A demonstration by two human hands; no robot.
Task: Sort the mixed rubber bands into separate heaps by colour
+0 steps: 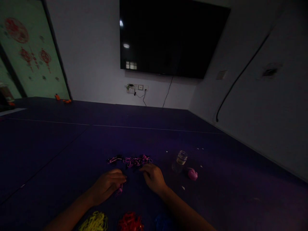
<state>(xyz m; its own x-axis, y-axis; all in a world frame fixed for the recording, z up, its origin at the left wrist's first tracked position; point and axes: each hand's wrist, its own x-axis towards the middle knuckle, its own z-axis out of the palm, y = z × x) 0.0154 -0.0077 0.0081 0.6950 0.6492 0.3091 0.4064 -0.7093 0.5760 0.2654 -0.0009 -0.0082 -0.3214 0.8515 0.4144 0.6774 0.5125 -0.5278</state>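
Observation:
My left hand (pixel 108 184) is closed, fingertips pressed together, with thin pink strands (pixel 119 190) hanging below its fingers. Curled inward, my right hand (pixel 154 177) has its fingertips at the near edge of a loose tangle of pink and black strands (pixel 134 161). Whatever lies between those fingertips is too dark to make out. A smaller pink and black bunch (pixel 115 159) lies left of the tangle. Close to me on the dark purple surface are a yellow pile of strands (pixel 95 222), a red pile (pixel 131 222) and a dim blue pile (pixel 163 222).
Right of my right hand stands a clear glass jar (pixel 179 162), with a round pink object (pixel 192 174) beside it. Small white scraps (pixel 183 187) are scattered around. Orange items (pixel 66 101) sit far left. A wall with a large dark screen (pixel 170 38) borders the far side.

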